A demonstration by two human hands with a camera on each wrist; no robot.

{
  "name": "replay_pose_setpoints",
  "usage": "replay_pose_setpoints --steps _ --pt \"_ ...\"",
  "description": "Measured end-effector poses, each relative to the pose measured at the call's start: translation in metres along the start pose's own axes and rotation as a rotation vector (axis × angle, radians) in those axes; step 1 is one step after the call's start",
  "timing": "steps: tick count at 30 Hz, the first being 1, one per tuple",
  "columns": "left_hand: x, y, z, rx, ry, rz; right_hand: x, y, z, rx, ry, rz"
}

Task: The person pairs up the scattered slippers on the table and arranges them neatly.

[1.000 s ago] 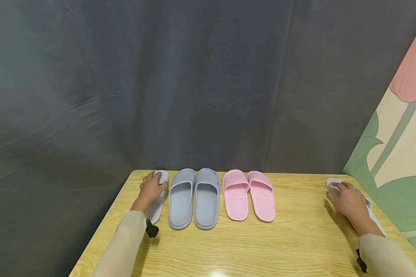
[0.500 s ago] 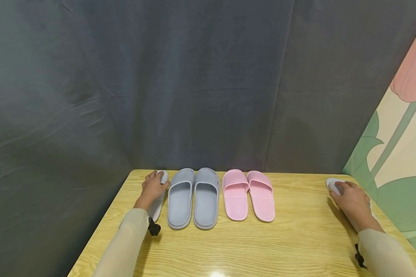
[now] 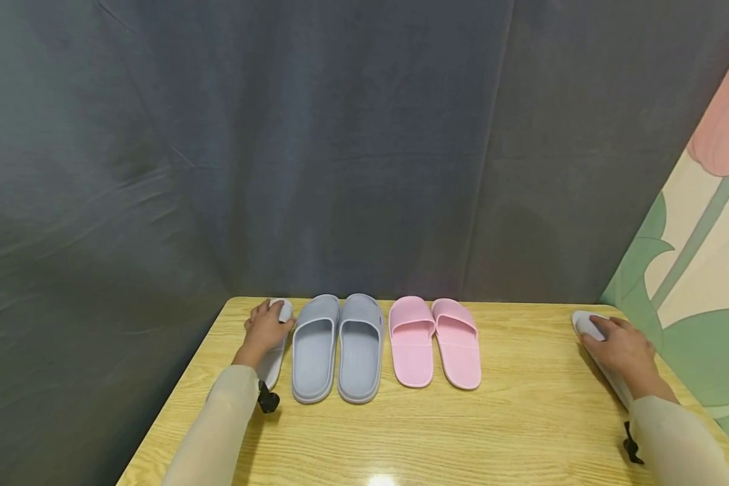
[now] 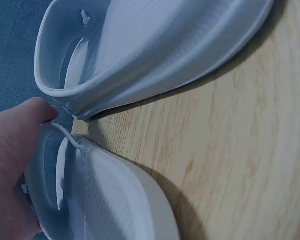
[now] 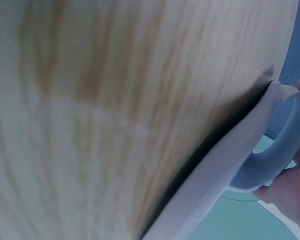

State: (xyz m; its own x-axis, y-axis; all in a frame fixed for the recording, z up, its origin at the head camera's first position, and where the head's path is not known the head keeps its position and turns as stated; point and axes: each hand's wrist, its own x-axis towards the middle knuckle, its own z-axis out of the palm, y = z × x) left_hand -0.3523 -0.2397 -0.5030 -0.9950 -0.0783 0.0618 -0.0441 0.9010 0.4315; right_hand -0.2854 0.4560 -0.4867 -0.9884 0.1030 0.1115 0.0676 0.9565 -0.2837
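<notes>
At the table's back left, my left hand (image 3: 266, 335) pinches the strap of a white slipper (image 3: 271, 370). In the left wrist view the thumb lies at the edge of that strap, with the slipper's sole (image 4: 107, 195) flat beside a larger grey slipper (image 4: 185, 40). My right hand (image 3: 624, 354) holds another white slipper (image 3: 583, 322) by its strap at the right end of the table. The right wrist view shows fingers around this strap (image 5: 275, 155) and a dark shadow along the sole's edge (image 5: 210, 175). My palm and forearm hide much of both white slippers.
Right of my left hand stand a pair of grey slippers (image 3: 360, 371) and a pair of pink slippers (image 3: 414, 364), toes toward the back edge. A dark curtain (image 3: 364, 148) hangs behind the wooden table (image 3: 510, 418). A flower-painted panel (image 3: 698, 297) borders its right side.
At the right, the white slipper's heel end has swung left under my right hand, which has shifted slightly right. My left hand and its slipper have hardly moved.
</notes>
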Motion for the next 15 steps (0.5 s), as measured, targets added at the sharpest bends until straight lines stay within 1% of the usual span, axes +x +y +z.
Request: replay_pose_setpoints --steps 5,9,15 --pt "-0.001 0.000 -0.001 -0.002 -0.011 -0.033 0.003 0.008 0.003 0.015 -0.035 0.024" --pt "-0.002 -0.001 -0.001 -0.009 -0.021 -0.065 0.004 0.011 0.005 0.038 -0.045 0.030" --pt "-0.002 -0.003 0.000 -0.015 -0.036 -0.081 0.004 0.012 0.007 0.050 -0.061 0.025"
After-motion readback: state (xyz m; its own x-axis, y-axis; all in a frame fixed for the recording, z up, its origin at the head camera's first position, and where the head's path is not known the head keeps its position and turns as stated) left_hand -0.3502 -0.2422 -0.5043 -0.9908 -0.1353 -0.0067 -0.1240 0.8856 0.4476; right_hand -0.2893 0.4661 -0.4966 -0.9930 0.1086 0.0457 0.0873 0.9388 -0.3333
